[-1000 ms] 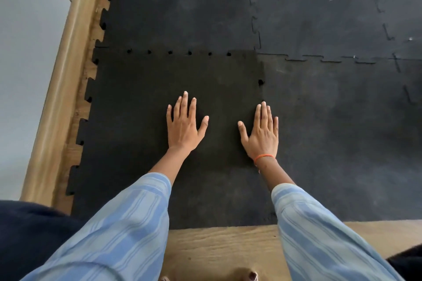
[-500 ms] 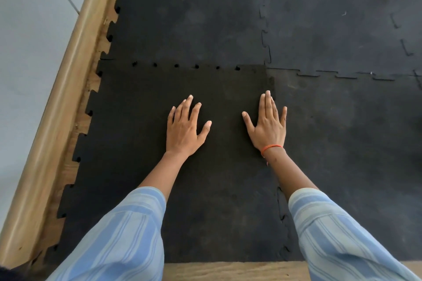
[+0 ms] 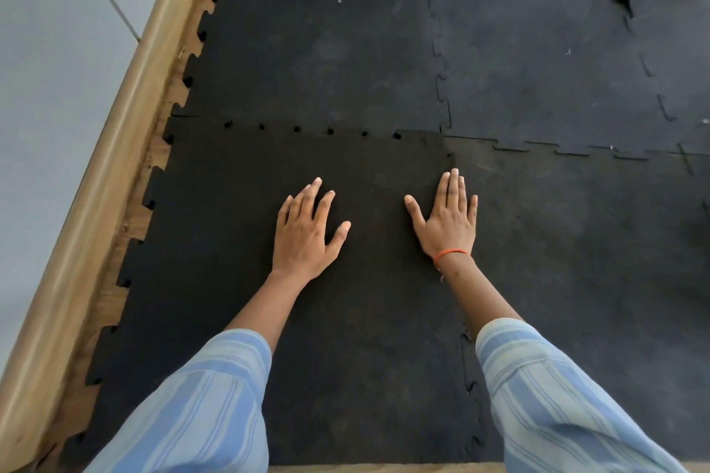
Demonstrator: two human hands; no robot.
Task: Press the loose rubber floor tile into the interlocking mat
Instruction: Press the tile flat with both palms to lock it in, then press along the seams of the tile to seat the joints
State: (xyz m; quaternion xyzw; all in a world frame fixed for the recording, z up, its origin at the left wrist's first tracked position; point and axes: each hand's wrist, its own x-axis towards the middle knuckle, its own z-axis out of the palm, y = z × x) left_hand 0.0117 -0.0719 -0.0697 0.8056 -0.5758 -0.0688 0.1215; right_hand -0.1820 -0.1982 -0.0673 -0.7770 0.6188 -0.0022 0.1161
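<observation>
Since the earlier frame both hands have shifted farther up the loose tile (image 3: 238, 261); left hand (image 3: 305, 232) lies flat, fingers spread, mid-tile; right hand (image 3: 447, 221) lies flat across the tile's right seam with the interlocking mat (image 3: 576, 242); neither holds anything.

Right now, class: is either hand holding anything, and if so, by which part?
Nothing is held. The left hand and the right hand lie flat, fingers spread, palms down on the darker rubber tile; the right sits along its right-hand seam.
</observation>
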